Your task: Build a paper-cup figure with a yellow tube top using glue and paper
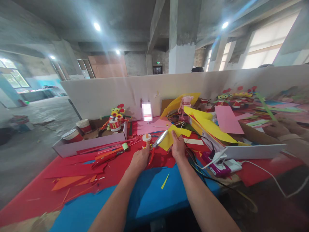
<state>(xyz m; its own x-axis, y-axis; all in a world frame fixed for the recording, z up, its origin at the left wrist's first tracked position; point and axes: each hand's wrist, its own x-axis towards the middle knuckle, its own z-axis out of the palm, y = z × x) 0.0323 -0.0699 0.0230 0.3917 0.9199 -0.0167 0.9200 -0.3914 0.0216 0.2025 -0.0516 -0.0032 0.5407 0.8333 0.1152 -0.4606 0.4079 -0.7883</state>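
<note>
My left hand (140,158) is closed on the red handles of a pair of scissors (159,139). Their metal blades reach up and right to the edge of a piece of yellow paper (166,141). On the right side of that sheet, my right hand (178,147) pinches it between thumb and fingers. Just beyond the left hand stands a small paper cup (146,139) with a white top. A thin yellow offcut (165,181) lies on the blue sheet (152,190) between my forearms.
At left, an open box (90,146) holds paper cups and a paper cup figure (115,122). A box of coloured sheets (256,150) stands at right, near a purple power strip (219,168) with trailing cables. A blurred arm (289,138) shows at far right. A white partition (108,91) runs behind.
</note>
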